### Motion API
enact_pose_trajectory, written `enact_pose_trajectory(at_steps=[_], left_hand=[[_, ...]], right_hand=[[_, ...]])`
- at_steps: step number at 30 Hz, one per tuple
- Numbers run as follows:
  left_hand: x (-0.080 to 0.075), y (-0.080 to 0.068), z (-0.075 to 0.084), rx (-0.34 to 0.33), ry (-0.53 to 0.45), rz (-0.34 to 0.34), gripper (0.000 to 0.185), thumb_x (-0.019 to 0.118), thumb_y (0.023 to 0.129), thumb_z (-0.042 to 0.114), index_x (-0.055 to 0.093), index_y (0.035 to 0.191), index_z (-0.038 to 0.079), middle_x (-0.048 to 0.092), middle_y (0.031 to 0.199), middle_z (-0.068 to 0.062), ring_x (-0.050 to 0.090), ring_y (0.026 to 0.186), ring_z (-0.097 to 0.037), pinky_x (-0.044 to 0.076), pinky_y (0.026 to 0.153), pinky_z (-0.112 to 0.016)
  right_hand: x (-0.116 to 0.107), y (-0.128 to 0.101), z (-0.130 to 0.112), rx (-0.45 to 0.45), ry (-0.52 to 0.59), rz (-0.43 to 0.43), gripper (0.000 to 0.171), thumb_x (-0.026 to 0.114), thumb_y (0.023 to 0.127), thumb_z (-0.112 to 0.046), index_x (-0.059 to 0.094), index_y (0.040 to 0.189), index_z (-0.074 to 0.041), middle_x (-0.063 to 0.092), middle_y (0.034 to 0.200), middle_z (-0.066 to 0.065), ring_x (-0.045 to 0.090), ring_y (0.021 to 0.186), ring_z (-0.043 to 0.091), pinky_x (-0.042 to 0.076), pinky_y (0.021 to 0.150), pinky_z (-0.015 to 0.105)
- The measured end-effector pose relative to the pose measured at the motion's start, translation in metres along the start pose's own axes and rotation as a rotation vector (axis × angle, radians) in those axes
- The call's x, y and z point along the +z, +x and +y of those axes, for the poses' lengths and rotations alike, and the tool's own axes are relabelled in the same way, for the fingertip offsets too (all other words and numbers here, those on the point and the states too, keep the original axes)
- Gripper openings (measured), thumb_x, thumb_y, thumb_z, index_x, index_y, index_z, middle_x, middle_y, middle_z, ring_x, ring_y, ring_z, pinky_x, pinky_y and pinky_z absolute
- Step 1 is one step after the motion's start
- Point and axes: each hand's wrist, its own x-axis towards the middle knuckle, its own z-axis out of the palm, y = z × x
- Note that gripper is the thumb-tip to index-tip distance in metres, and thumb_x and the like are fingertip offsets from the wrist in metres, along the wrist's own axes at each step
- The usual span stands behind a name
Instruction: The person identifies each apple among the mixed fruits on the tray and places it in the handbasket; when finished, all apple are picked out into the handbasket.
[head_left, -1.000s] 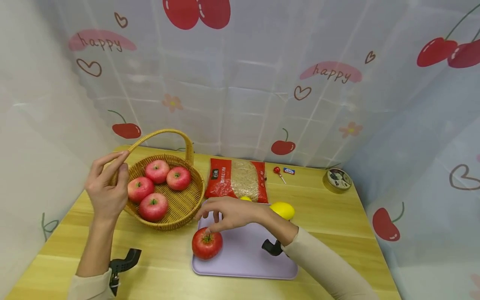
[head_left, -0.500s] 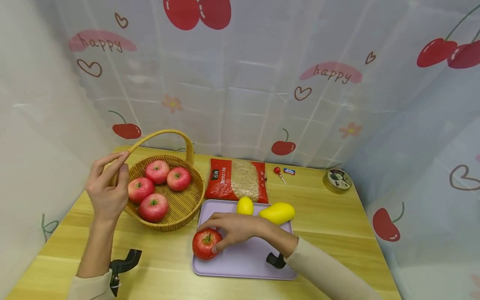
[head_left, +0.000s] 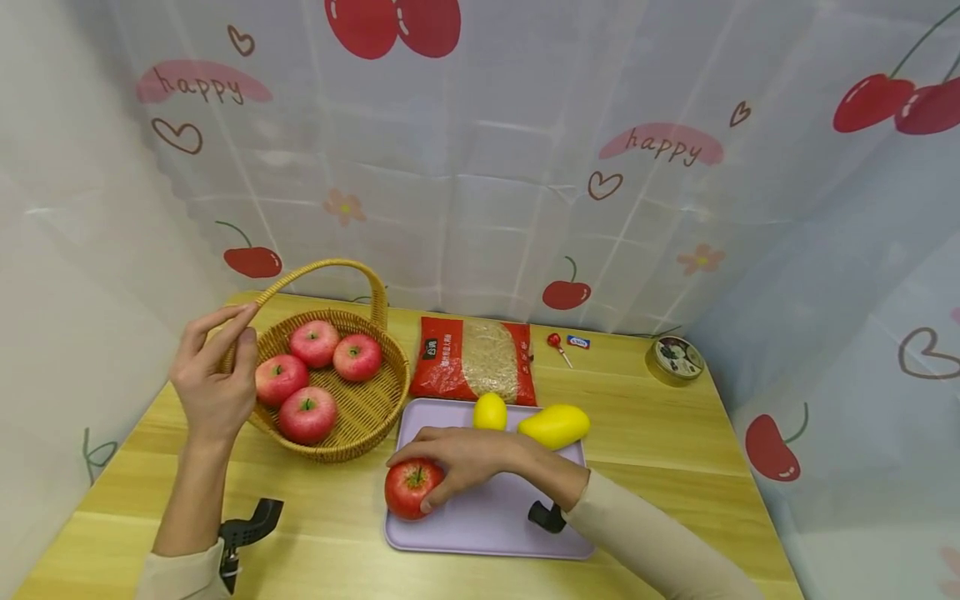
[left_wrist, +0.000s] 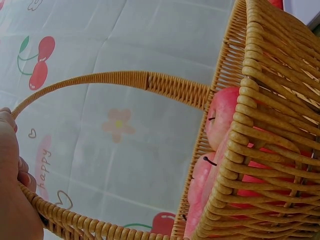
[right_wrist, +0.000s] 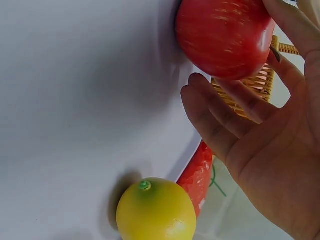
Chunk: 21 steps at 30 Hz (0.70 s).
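Both hands busy: right hand (head_left: 468, 460) cupping apple (head_left: 410, 488) on tray (head_left: 491, 521), needing fuller wrap; left hand (head_left: 213, 375) pinching basket (head_left: 352, 417) handle, steadying.

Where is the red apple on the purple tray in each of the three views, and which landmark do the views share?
Head: the red apple lies at the tray's front left corner, under the right hand.
Left wrist: not in it; only basket apples show.
Right wrist: the apple is at top centre, fingers curled round it.
Shared landmark: the wicker basket.
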Motion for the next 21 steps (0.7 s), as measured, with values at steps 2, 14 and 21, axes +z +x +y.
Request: enact_pose_trajectory(at_steps=[2, 14, 21], left_hand=[[0.0002, 0.0002, 0.0000, -0.001, 0.001, -0.001, 0.018, 0.063, 0.090, -0.002, 0.077, 0.099, -0.006, 0.069, 0.101, -0.026, 0.065, 0.098, -0.015, 0.047, 0.086, -0.017], [0.0001, 0.0005, -0.0009, 0.001, 0.004, -0.005, 0.017, 0.064, 0.090, -0.001, 0.077, 0.100, -0.006, 0.070, 0.102, -0.025, 0.065, 0.100, -0.015, 0.047, 0.086, -0.018], [-0.0004, 0.0006, -0.0008, 0.003, 0.007, -0.008, 0.017, 0.064, 0.090, -0.001, 0.077, 0.100, -0.006, 0.070, 0.102, -0.025, 0.065, 0.100, -0.016, 0.048, 0.088, -0.019]], right_hand=[[-0.0006, 0.0007, -0.0004, -0.004, 0.003, -0.003, 0.068, 0.076, 0.088, -0.045, 0.046, 0.148, -0.040, 0.051, 0.138, -0.009, 0.051, 0.116, 0.002, 0.045, 0.099, 0.024], [0.0009, 0.0045, 0.0004, -0.027, 0.008, -0.014, 0.067, 0.075, 0.087, -0.049, 0.047, 0.148, -0.038, 0.052, 0.135, -0.008, 0.050, 0.115, 0.001, 0.045, 0.098, 0.021], [0.0008, 0.0060, 0.0024, -0.024, 0.041, -0.026, 0.066, 0.072, 0.088, -0.051, 0.047, 0.148, -0.039, 0.051, 0.135, -0.009, 0.050, 0.115, 0.001, 0.045, 0.098, 0.022]])
